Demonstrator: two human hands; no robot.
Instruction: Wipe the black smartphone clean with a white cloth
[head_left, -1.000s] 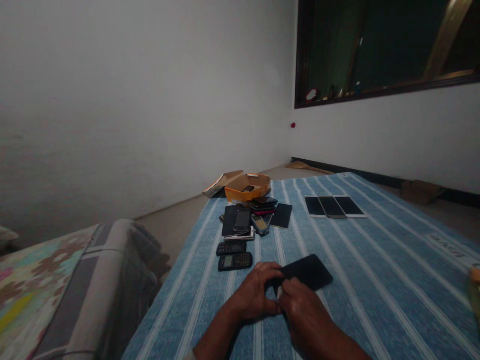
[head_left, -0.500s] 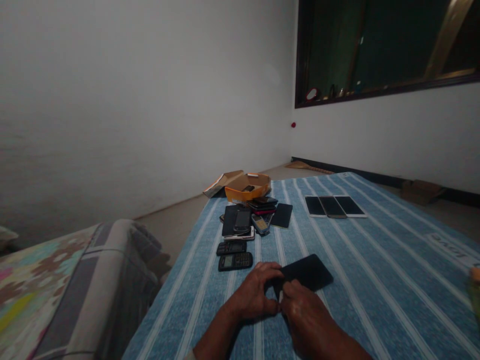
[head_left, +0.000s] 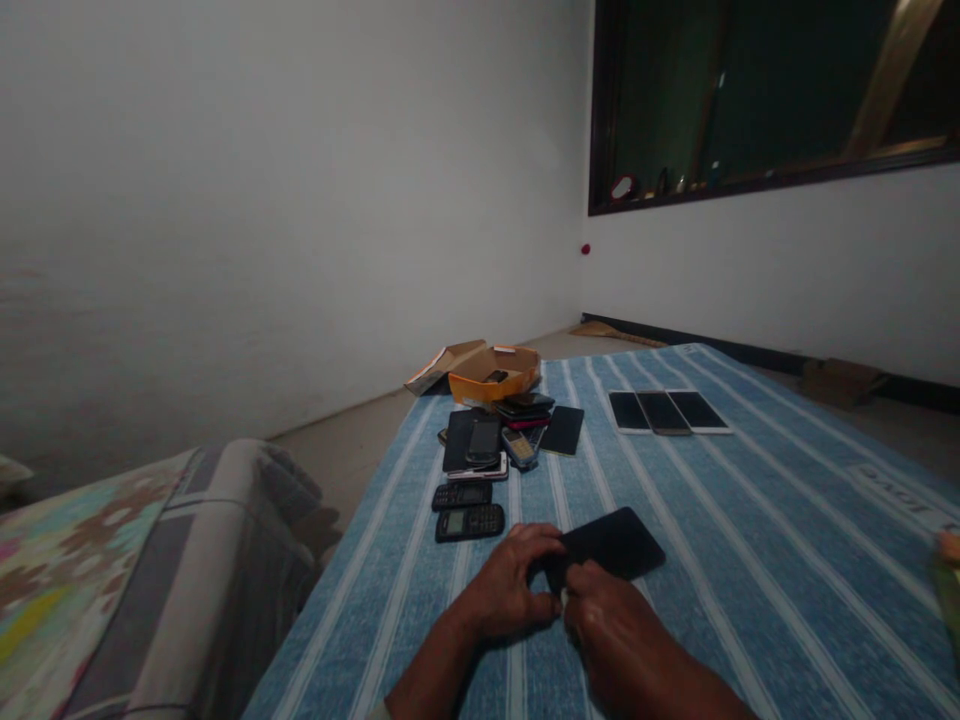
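A dark, flat smartphone (head_left: 619,543) lies tilted across the striped cloth in front of me. My left hand (head_left: 517,578) grips its near left end, fingers on the far edge and thumb on the near side. My right hand (head_left: 606,612) is closed in a pinch at the phone's near edge, close to my left thumb. A small white thing (head_left: 564,597) shows at its fingertips, too small to name. Left of the phone, two black keypad phones (head_left: 470,522) lie one behind the other.
Beyond them is a pile of phones (head_left: 484,440), with an open orange box (head_left: 495,375) behind it. Three smartphones (head_left: 664,412) lie side by side at the back right. The blue striped cloth (head_left: 405,600) covers the surface. A bed (head_left: 195,560) stands to the left.
My right hand has shifted very slightly at the phone's near edge, and the white thing at its fingertips sits at a slightly different angle. My left hand and the phone stay put.
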